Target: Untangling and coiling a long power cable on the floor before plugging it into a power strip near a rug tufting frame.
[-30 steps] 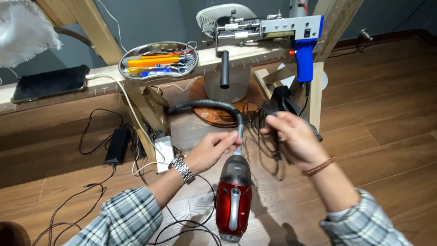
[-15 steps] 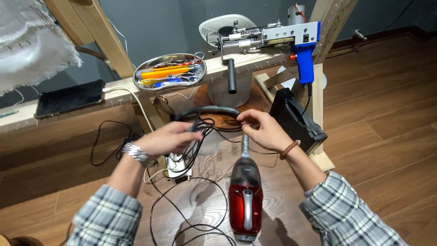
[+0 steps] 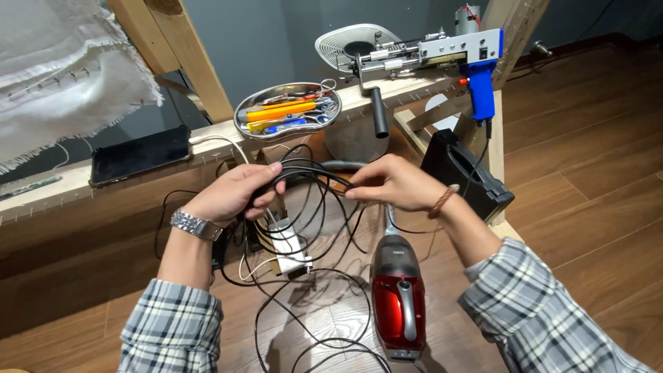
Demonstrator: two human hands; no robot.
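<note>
Hands (image 3: 235, 193) (image 3: 394, 183) gripping black cord (image 3: 311, 173) stretched left-right, red vacuum (image 3: 398, 304) nose pointing away

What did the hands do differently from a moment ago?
The left hand moved off the red vacuum and gathered loops of black cord. The right hand now pinches that cord too. The vacuum still hangs below; the metal tray stayed put.
</note>
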